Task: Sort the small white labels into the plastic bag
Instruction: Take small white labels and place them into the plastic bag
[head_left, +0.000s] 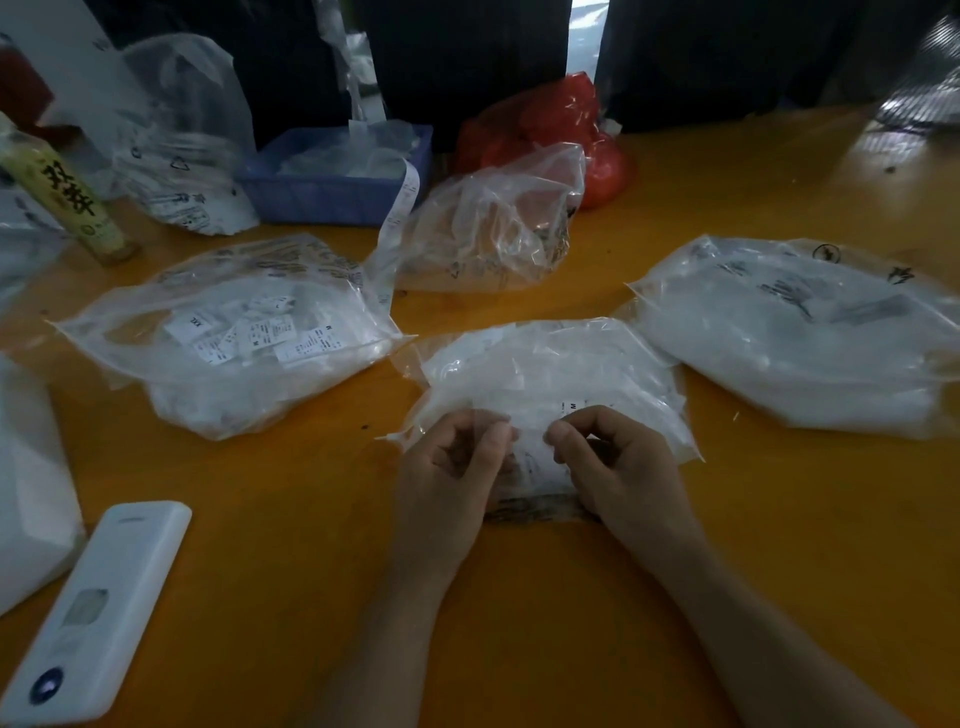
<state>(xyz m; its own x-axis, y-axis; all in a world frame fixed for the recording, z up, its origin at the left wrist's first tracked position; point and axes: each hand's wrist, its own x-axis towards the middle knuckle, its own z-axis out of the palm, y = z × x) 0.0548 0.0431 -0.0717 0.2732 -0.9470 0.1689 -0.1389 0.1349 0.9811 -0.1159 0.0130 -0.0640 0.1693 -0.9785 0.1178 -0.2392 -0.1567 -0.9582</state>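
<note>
A clear plastic bag (545, 369) full of small white labels lies in front of me on the orange table (779, 545). My left hand (452, 467) pinches the bag's near edge on the left. My right hand (613, 462) pinches the same edge on the right, beside a label marked M (571, 406). A second bag (228, 332) at the left shows several printed white labels (260, 332) inside. A third full bag (800, 332) lies at the right.
A white remote-like device (98, 608) lies at the near left. A blue tray (332, 176), a crumpled clear bag (493, 223), a red bag (561, 124), a label strip (400, 208) and a bottle (67, 197) stand behind.
</note>
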